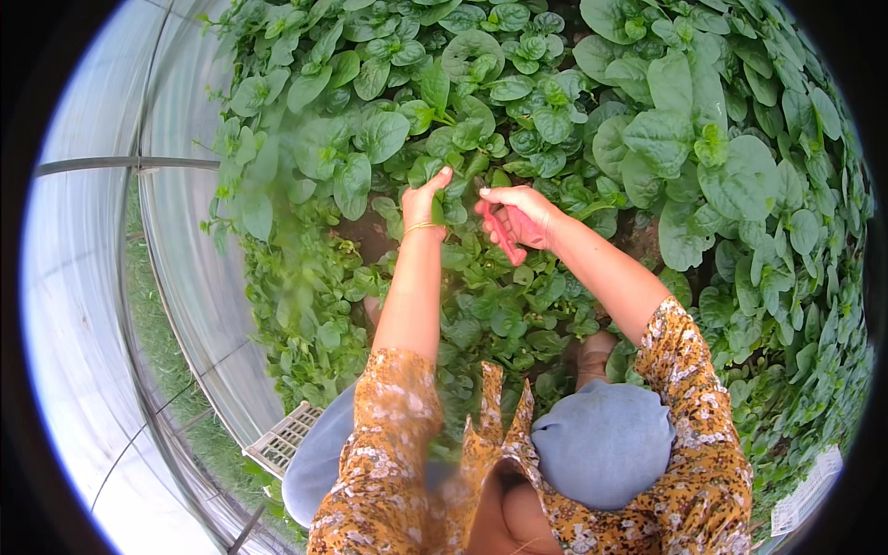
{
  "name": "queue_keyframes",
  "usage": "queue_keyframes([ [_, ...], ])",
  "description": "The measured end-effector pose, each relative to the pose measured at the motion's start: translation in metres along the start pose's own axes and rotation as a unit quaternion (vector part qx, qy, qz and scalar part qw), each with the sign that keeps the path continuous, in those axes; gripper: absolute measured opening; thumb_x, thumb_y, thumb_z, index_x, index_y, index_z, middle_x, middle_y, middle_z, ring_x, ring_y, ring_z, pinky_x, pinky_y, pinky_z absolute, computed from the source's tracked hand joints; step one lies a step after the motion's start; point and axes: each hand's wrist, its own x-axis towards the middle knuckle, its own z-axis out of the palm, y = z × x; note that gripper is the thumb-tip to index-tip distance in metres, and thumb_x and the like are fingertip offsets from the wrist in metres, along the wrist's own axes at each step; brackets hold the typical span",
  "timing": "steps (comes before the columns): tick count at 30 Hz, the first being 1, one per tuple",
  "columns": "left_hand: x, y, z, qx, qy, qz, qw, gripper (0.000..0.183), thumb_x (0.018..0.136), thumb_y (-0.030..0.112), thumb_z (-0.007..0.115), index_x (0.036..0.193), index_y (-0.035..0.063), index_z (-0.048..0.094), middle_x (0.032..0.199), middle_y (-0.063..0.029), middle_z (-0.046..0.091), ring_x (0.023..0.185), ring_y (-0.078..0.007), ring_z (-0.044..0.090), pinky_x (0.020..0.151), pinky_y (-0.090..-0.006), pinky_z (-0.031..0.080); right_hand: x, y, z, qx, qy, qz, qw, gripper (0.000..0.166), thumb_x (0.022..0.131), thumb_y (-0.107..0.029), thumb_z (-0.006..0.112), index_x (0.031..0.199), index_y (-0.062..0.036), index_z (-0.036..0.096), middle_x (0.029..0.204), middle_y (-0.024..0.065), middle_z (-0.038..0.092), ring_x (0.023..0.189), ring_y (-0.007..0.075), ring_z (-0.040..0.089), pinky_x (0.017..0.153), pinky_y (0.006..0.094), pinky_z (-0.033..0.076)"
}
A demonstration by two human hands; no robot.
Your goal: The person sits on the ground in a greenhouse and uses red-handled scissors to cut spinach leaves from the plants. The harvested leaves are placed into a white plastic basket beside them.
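Ahead of me spreads a dense bed of leafy green plants point(510, 298) with broad, rounded leaves. My left hand point(424, 198), with a yellow bangle at the wrist, is closed around some green leaves point(454, 208), its thumb pointing up and right. Just right of it, my right hand point(513, 211) grips a cutting tool with red handles point(503, 236), probably scissors or snips. The blades reach in among the stems beside my left hand and are mostly hidden, so whether they are apart cannot be told.
A pale plastic crate point(284, 437) stands at lower left beside my knee, and another white crate point(808, 489) at the lower right edge. Clear plastic greenhouse sheeting on a metal frame point(90, 165) curves along the left. Taller, larger-leaved plants point(735, 166) fill the right side.
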Motion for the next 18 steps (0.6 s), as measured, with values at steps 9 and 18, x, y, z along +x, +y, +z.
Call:
queue_keyframes([
  [9, -0.001, -0.022, -0.029, -0.122, -0.042, 0.090, 0.988, 0.024, 0.080, 0.003, 0.066, 0.103, -0.0004, 0.059, 0.096, -0.0123, 0.064, 0.083, -0.0243, 0.063, 0.069, -0.0385, 0.055, -0.033, 0.005, 0.005, -0.064, 0.023, -0.087, 0.994, 0.034, 0.085, -0.036, 0.061, 0.091, -0.0025, 0.058, 0.069, 0.0085, 0.060, 0.056, 0.0195, 0.059, 0.051, 0.0326, 0.049],
  [18, 0.013, -0.037, -0.028, -0.134, -0.015, 0.080, 0.988, 0.020, 0.087, -0.001, 0.056, 0.107, 0.0020, 0.057, 0.101, -0.0120, 0.062, 0.084, -0.0257, 0.062, 0.068, -0.0388, 0.055, -0.008, -0.016, 0.003, -0.084, 0.017, 0.038, 0.996, 0.043, 0.084, -0.037, 0.062, 0.098, 0.0030, 0.054, 0.075, 0.0158, 0.061, 0.063, 0.0278, 0.064, 0.055, 0.0415, 0.052],
])
